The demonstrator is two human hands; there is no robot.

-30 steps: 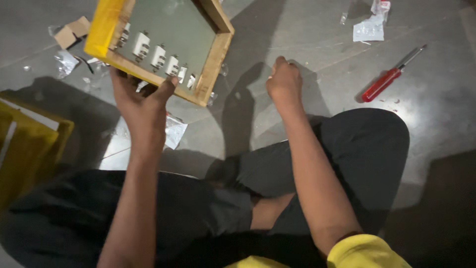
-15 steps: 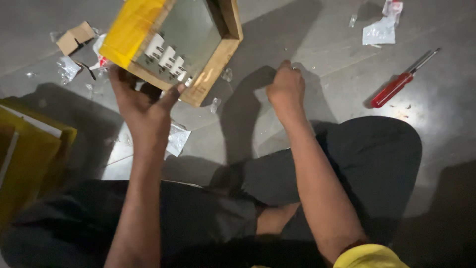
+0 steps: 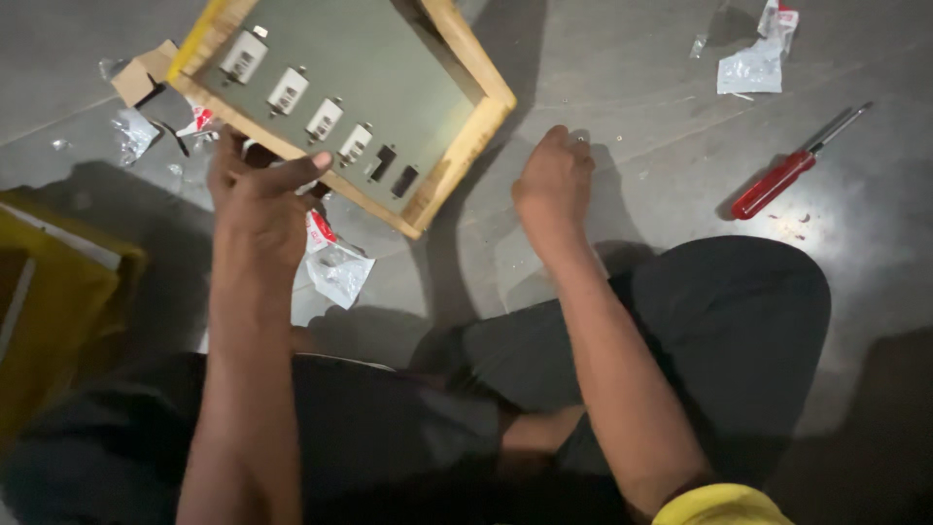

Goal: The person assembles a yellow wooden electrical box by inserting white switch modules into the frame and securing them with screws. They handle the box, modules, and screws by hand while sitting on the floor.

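Wooden framing rings the switch board [image 3: 379, 87] that my left hand [image 3: 258, 199] grips by its near edge, fingers curled around the frame and the thumb pressed flat over the front, so the board hangs tilted above the floor and up and away from both hands. On its grey-green face I see a row of white switch modules [image 3: 296, 92] running toward the right, followed by two dark empty slots [image 3: 392, 173] just beyond my left thumb. My right hand [image 3: 552, 190] is loosely curled with its fingertips down on the grey floor [image 3: 622, 87], just right of the board's lower corner and not touching it; whether it pinches anything small I cannot tell, since the fingers hide whatever is beneath them. Well to the right of that hand lies a red-handled screwdriver [image 3: 789, 167], its metal shaft pointing up and away. Farther out beyond it sits a torn clear packet [image 3: 753, 63]. Just under my left hand, between the two forearms, lies another crumpled plastic wrapper [image 3: 335, 267] with a red patch. Left of my left hand are a small cardboard box [image 3: 141, 73] and more plastic scraps, and nearer to me a yellow carton [image 3: 53, 301]. My dark trouser legs [image 3: 719, 321] are folded below both arms.
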